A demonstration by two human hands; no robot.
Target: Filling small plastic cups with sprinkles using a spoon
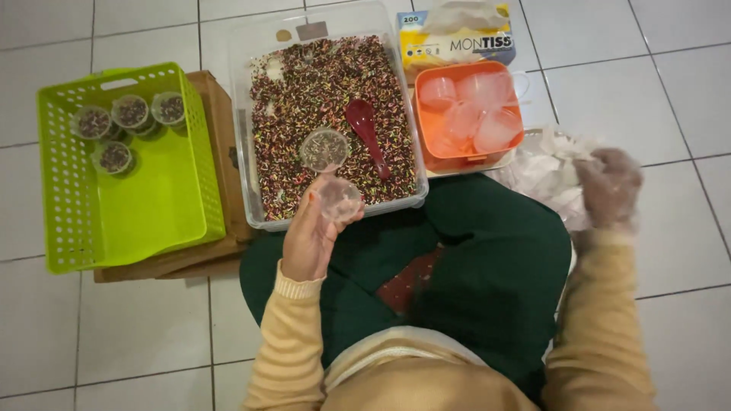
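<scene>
My left hand (311,232) has its grip closed around a small clear cup (339,199), held at the near edge of the clear bin (245,152) of multicoloured sprinkles. A second small cup (324,148) and a red spoon (367,131) lie on the sprinkles. My gloved right hand (609,186) grips crumpled plastic bags (544,171) on the floor, beside an orange tub (423,144) of cups.

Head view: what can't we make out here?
- Right hand: blurred, gloved; what it grips in the crumpled plastic bags is unclear.
- Small clear cup in left hand: too blurred to tell whether it holds anything.
- Cardboard: mostly hidden under green basket and clear tub.
- Tissue box: cut off by top edge.
</scene>
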